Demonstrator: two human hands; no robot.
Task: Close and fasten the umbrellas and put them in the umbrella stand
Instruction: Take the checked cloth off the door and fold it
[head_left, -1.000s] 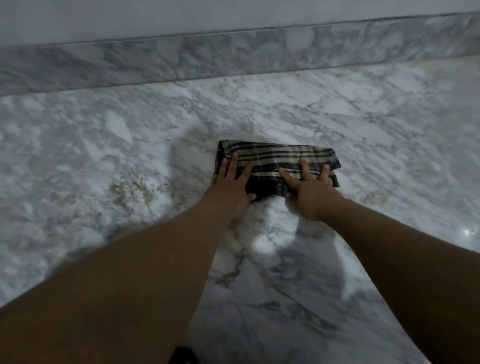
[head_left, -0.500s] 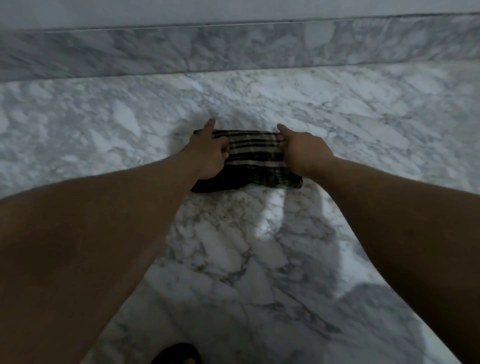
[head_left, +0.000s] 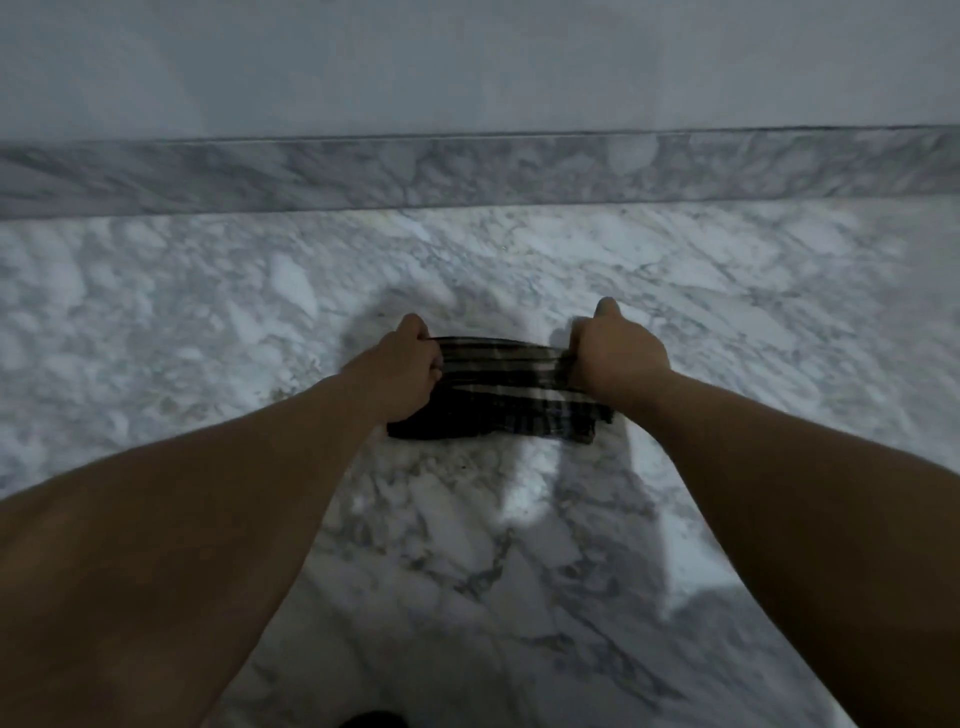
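A dark folded umbrella canopy with pale stripes (head_left: 498, 395) lies bunched on the marble floor, in the middle of the view. My left hand (head_left: 405, 369) is closed around its left end. My right hand (head_left: 618, 353) grips its right end, thumb pointing up. The fabric is stretched between the two hands, and its lower edge rests on the floor. No handle, strap or umbrella stand is visible.
White and grey marble floor (head_left: 208, 338) spreads to all sides. A marble skirting strip (head_left: 467, 171) runs along the base of a plain pale wall (head_left: 467, 62) just beyond the umbrella. A dark shape (head_left: 371, 719) shows at the bottom edge.
My hands went from lying flat on the fabric to gripping its two ends. The bundle has been rolled narrower and pulled taut, and the view tilted up toward the wall.
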